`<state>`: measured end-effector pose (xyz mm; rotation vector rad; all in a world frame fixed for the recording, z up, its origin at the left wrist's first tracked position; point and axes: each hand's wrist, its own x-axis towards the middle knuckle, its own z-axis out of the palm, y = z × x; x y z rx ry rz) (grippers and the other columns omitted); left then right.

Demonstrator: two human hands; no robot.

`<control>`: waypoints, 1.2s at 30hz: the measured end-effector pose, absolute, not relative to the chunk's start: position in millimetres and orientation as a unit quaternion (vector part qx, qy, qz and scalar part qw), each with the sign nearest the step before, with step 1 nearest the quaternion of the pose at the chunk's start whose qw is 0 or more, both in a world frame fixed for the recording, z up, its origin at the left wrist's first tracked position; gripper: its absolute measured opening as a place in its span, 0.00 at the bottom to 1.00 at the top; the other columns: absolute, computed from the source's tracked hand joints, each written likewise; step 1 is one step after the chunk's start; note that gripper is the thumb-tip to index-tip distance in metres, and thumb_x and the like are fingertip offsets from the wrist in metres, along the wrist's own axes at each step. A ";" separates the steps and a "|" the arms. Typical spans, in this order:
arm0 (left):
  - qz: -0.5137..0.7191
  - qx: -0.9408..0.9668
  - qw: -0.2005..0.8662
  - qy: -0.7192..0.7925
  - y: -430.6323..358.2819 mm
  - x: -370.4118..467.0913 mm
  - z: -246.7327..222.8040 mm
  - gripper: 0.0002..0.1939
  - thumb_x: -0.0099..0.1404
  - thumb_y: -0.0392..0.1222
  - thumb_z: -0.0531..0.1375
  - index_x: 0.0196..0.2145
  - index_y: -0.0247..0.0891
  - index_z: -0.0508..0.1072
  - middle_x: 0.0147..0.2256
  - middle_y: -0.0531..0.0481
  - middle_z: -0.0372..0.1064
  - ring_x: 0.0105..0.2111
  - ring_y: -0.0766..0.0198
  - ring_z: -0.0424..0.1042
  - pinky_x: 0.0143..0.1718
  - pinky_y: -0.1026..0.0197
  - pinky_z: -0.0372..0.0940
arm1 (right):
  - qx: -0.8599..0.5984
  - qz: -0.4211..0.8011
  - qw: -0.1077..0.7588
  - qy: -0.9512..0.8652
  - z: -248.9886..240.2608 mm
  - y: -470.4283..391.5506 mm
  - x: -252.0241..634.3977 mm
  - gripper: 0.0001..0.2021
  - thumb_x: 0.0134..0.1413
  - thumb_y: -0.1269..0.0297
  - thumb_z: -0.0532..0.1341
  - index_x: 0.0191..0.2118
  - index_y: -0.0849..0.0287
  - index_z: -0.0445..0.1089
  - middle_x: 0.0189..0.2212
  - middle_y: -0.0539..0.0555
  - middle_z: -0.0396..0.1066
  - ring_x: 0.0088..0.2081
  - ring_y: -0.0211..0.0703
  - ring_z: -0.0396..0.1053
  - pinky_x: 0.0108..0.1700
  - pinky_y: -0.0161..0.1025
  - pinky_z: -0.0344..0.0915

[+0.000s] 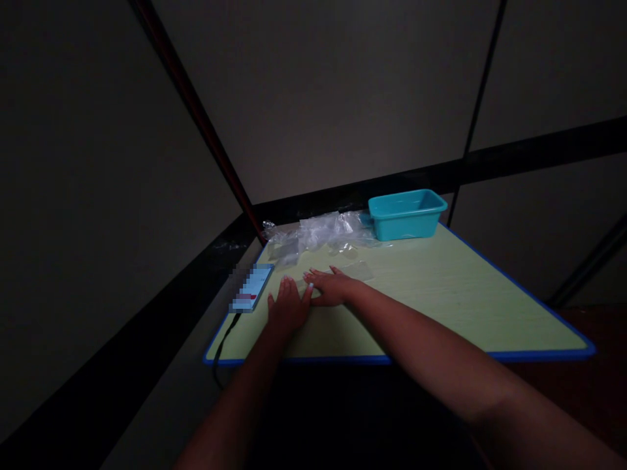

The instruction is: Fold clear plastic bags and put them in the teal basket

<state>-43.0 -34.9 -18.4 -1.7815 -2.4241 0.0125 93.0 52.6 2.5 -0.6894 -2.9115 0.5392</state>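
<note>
On the pale table, my left hand [289, 307] lies palm down with its fingers spread. My right hand [327, 287] rests flat beside it, fingers stretched to the left and the two hands nearly touching. A clear plastic bag [361, 271] lies flat on the table, and part of it is hidden under my right hand. Whether my left hand touches the bag too, I cannot tell. Just beyond my hands is a heap of crumpled clear plastic bags [321, 234].
A turquoise plastic basket [406, 225] stands at the back right of the blue-edged table [470, 307]. Along the left edge lies a phone-like device [255, 287], partly blurred out, with a black cable [220, 346] hanging off the table. Dark walls enclose the back and left.
</note>
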 end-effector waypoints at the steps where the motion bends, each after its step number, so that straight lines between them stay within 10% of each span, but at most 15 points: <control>1: 0.003 -0.592 0.060 -0.803 -36.4 -44.8 -18.3 0.33 0.68 0.55 0.34 0.61 0.31 0.53 0.63 0.33 0.42 0.63 0.51 0.42 0.56 0.36 0.48 | -0.227 0.176 0.050 -0.957 1.6 53.1 92.4 0.38 0.51 0.45 0.53 0.64 0.56 0.46 0.64 0.56 0.43 0.65 0.51 0.38 0.61 0.59 0.31; 21: -0.027 -0.702 0.017 -0.711 -55.3 -24.0 -5.5 0.29 0.70 0.48 0.35 0.65 0.36 0.36 0.65 0.41 0.36 0.64 0.57 0.37 0.58 0.36 0.39 | -0.212 0.173 0.031 -0.961 6.6 53.4 90.3 0.32 0.51 0.60 0.58 0.62 0.49 0.50 0.64 0.56 0.43 0.64 0.51 0.38 0.59 0.64 0.34; 36: 0.053 -0.634 0.005 -0.771 -85.4 -64.7 -0.2 0.28 0.70 0.48 0.36 0.64 0.35 0.43 0.65 0.41 0.36 0.64 0.56 0.38 0.59 0.41 0.44 | -0.232 0.182 0.025 -0.955 1.4 55.3 89.5 0.42 0.50 0.41 0.54 0.65 0.58 0.43 0.65 0.58 0.39 0.65 0.50 0.36 0.61 0.58 0.29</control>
